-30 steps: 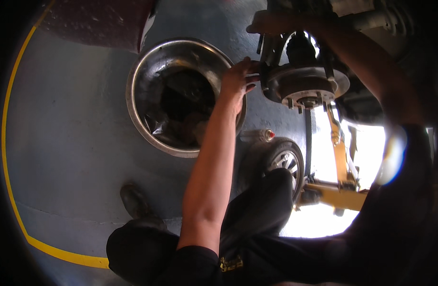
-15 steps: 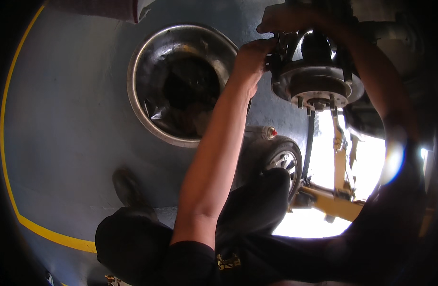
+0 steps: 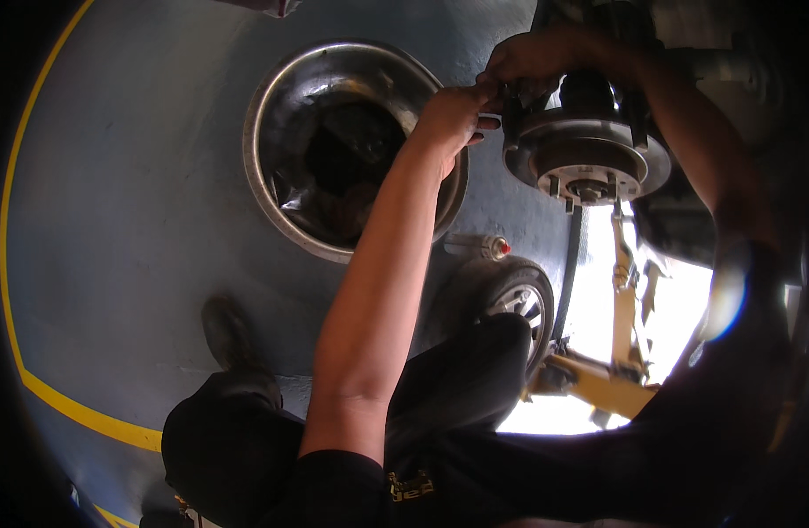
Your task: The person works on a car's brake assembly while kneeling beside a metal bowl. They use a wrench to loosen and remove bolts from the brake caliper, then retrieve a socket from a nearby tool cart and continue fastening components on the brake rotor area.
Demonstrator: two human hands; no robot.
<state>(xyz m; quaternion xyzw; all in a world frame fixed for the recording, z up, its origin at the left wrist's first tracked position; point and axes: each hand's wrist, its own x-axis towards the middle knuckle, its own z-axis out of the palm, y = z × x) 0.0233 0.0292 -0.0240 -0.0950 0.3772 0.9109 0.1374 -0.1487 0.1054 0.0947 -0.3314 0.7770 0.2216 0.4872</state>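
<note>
At the upper right a bare brake disc (image 3: pixel 523 158) with a studded wheel hub (image 3: pixel 589 183) hangs on a vehicle's axle. My left hand (image 3: pixel 453 119) reaches up to the dark brake parts (image 3: pixel 514 119) at the disc's left side. Its thumb and forefinger come together, while the lower fingers stick out loosely; whatever is pinched is too small to make out. Over the top from the right comes my right hand (image 3: pixel 536 60), its fingers bent and meeting the left fingertips. Shadow hides what it grips.
A wide metal basin (image 3: pixel 256 132) with dark contents sits on the grey floor, left of the disc. Below the disc are a spray can (image 3: pixel 476 246) with a red tip, a wheel with tyre (image 3: pixel 523 304) and a yellow lift arm (image 3: pixel 602 383). My boot (image 3: pixel 228 330) stands left.
My left hand has shifted slightly left and down, its lower fingers now extended. The right hand has come down a little, closer to the left fingertips. The view has shifted a little.
</note>
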